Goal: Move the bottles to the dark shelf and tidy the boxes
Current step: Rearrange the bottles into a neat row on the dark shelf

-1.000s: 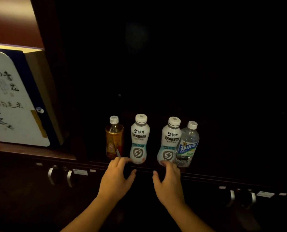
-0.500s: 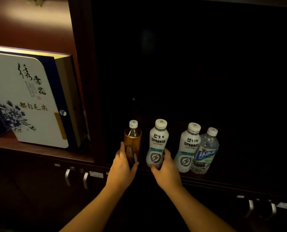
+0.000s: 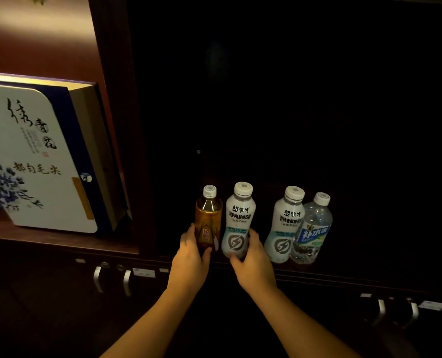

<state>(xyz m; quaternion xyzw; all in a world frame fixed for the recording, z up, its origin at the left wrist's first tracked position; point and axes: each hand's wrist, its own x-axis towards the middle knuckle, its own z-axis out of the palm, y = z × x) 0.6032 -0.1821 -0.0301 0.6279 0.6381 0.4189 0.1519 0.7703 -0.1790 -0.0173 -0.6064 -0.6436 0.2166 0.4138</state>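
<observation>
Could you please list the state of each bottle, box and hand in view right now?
Amber tea bottle: upright, capped, held by the left hand.
Left white bottle: upright, capped, held by the right hand.
Right white bottle: upright, capped, untouched.
Clear water bottle: upright, capped, touching the right white bottle.
White gift box: standing, closed, leaning.
Left hand: gripping.
Right hand: gripping.

Free gap btwn white bottles (image 3: 238,220) (image 3: 285,226).
</observation>
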